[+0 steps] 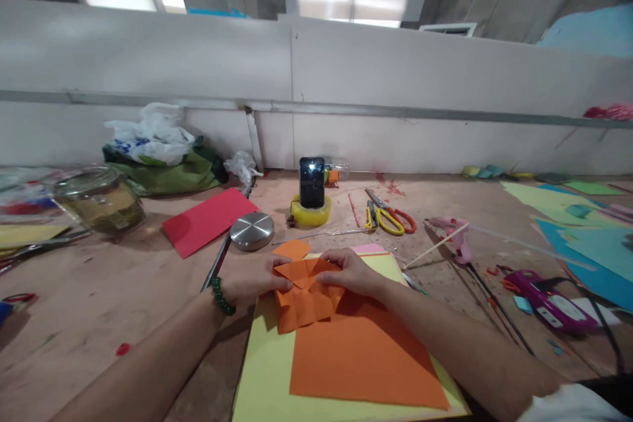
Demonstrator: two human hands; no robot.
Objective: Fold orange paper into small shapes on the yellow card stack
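A creased piece of orange paper [306, 306], with several folds, is held between my two hands. My left hand [264, 278], with a green bead bracelet at the wrist, pinches its left edge between thumb and fingers. At the upper right edge, my right hand [349, 271] grips the same paper, thumb on top. Beneath lies a larger flat orange sheet [368, 366], resting on a stack of pale yellow paper [262, 369]. A small rounded orange piece [293, 250] shows just beyond the hands.
A phone [312, 183] stands in a yellow tape roll [311, 212]. Near it are a round metal lid [252, 231], red paper [208, 221] and scissors [393, 217]. A pink glue gun [459, 241] and purple device [551, 303] lie right; a glass jar [99, 201] stands left.
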